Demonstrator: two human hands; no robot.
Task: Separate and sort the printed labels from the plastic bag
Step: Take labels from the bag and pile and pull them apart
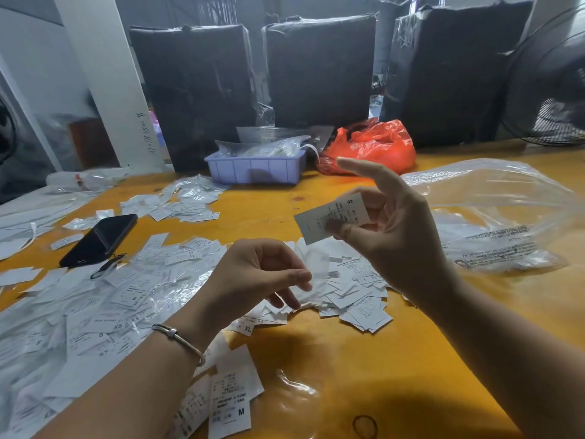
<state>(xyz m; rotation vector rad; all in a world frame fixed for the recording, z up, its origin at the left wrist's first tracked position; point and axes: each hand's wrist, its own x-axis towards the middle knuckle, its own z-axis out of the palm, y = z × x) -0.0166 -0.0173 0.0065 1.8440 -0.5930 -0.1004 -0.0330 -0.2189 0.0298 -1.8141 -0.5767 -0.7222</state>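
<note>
while pinching an s label (332,218) between thumb and fingers, right hand (389,236) raised above the pile (348,289), index finger sticking up. left hand (262,274) lower and just left of it, fingers loosely curled over the pile's near edge, apparently holding nothing, though fingertips partly hidden against the white paper. clear bag (493,213) lying slack on the table (364,359) to the right of the right hand, mostly emptied by the look of it.

risks, as judged: light grip on a thin slip, so easily dropped back into the unsorted pile and lost among lookalikes. sizes mixed all round, with xs and s slips left of the left wrist, xl (248,328) just beneath it, m (232,403) nearer the body, so a misfiled label likely if heaps creep together. fan (550,99) far right could scatter everything if running; cannot tell whether it is. forearms sweeping low could also drag sorted slips.
</note>
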